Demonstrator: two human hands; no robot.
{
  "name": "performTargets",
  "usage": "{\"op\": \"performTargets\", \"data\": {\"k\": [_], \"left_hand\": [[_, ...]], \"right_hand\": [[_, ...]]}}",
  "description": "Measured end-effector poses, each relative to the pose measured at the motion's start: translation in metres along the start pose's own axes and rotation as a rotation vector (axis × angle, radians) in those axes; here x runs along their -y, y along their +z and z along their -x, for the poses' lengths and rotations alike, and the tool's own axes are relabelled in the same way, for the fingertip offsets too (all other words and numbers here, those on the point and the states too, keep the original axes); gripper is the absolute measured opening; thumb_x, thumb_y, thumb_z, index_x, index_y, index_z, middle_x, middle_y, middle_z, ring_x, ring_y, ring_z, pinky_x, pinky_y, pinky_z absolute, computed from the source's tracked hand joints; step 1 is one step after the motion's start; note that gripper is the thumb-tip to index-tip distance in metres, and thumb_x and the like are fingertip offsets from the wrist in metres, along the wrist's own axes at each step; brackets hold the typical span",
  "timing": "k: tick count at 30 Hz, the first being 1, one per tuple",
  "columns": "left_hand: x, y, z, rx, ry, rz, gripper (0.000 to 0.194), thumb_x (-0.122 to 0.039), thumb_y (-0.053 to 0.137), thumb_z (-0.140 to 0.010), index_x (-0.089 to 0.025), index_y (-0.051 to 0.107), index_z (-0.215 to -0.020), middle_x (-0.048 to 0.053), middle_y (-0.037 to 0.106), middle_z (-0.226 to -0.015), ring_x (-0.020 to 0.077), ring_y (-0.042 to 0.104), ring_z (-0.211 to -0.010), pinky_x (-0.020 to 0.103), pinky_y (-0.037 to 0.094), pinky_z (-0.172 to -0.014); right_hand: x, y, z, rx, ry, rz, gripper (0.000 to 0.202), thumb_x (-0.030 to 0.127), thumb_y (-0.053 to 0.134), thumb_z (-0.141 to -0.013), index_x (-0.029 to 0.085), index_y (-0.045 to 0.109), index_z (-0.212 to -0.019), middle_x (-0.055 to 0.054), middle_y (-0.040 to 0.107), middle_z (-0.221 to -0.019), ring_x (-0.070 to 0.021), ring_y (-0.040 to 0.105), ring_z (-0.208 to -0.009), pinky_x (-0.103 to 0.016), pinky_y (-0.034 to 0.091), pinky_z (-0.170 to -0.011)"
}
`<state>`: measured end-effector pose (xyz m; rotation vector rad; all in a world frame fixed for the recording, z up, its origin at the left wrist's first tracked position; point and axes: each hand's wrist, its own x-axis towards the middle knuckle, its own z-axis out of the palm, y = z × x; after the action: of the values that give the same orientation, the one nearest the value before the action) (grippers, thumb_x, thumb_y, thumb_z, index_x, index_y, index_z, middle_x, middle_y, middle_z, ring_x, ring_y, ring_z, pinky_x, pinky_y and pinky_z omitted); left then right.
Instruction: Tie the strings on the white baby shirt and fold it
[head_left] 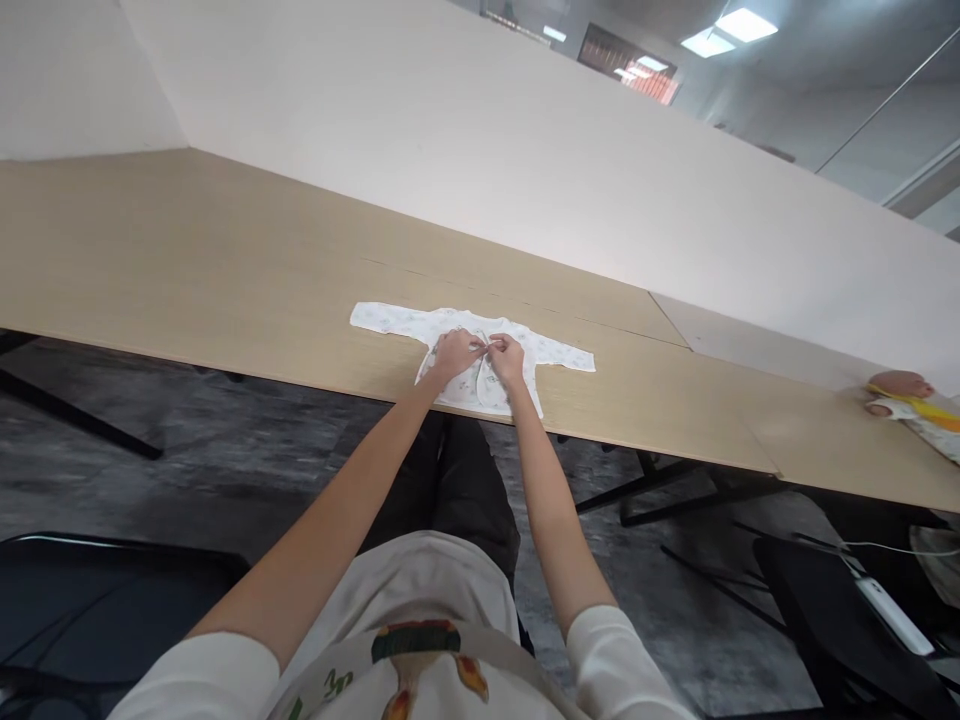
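Fingers of the left hand and right hand pinch the little white shirt mid-front, can't tell exactly which bit; it's spread out along the tabletop's near edge.

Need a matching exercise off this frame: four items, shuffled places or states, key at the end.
Column 1
1. Small patterned garment
2. Doll
3. Left hand and right hand
4. White device with a cable

Column 2
A. On the table, at the picture's right edge
B. Lower right of the picture, below table level
C. Laid out with its sleeves spread to both sides
D. Close together at the garment's front

Pairs: 1-C, 2-A, 3-D, 4-B
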<state>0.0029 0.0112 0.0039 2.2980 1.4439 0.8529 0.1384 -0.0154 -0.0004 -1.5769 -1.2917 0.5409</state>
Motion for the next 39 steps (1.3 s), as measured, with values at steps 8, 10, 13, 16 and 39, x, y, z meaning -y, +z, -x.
{"op": "performTargets", "data": {"k": [8,10,13,16,39], "left_hand": [[0.003,-0.002,-0.002,0.003,-0.080,0.090,0.016,-0.033,0.068,-0.081,-0.028,0.081,-0.090,0.004,0.077,-0.105,0.0260,0.067,-0.105,0.038,0.045,-0.099],[0.003,-0.003,-0.003,0.011,-0.103,0.120,0.016,-0.032,0.067,-0.081,-0.029,0.081,-0.089,0.003,0.077,-0.104,0.0257,0.067,-0.105,0.037,0.046,-0.099],[0.003,-0.005,-0.005,0.043,-0.128,0.174,0.016,-0.032,0.066,-0.081,-0.029,0.081,-0.088,0.002,0.078,-0.103,0.0245,0.068,-0.103,0.036,0.047,-0.097],[0.003,-0.007,-0.007,0.082,-0.149,0.207,0.017,-0.030,0.066,-0.080,-0.028,0.081,-0.088,0.002,0.078,-0.104,0.0238,0.068,-0.102,0.034,0.048,-0.094],[-0.003,-0.019,-0.002,0.162,-0.148,0.167,0.028,-0.032,0.059,-0.085,-0.025,0.080,-0.102,0.003,0.076,-0.113,0.0222,0.067,-0.106,0.029,0.047,-0.091]], "right_hand": [[0.001,0.001,0.001,-0.021,0.007,-0.023,0.036,0.019,0.048,-0.067,0.017,0.066,-0.098,0.002,0.065,-0.071,-0.0149,0.062,-0.068,-0.027,0.050,-0.074],[-0.001,0.002,0.000,-0.022,0.009,-0.035,0.036,0.020,0.048,-0.067,0.017,0.066,-0.098,0.002,0.065,-0.071,-0.0146,0.062,-0.067,-0.026,0.050,-0.073],[-0.001,0.002,-0.001,-0.015,0.006,-0.055,0.037,0.020,0.048,-0.067,0.017,0.066,-0.099,0.002,0.065,-0.074,-0.0141,0.062,-0.067,-0.026,0.050,-0.072],[-0.001,0.002,-0.002,-0.001,0.000,-0.064,0.037,0.020,0.048,-0.068,0.016,0.066,-0.100,0.001,0.065,-0.074,-0.0139,0.061,-0.067,-0.025,0.050,-0.071],[-0.005,0.002,-0.001,0.083,-0.100,-0.089,0.035,0.025,0.045,-0.077,0.016,0.067,-0.103,0.002,0.060,-0.070,-0.0125,0.051,-0.057,-0.025,0.045,-0.062]]}}
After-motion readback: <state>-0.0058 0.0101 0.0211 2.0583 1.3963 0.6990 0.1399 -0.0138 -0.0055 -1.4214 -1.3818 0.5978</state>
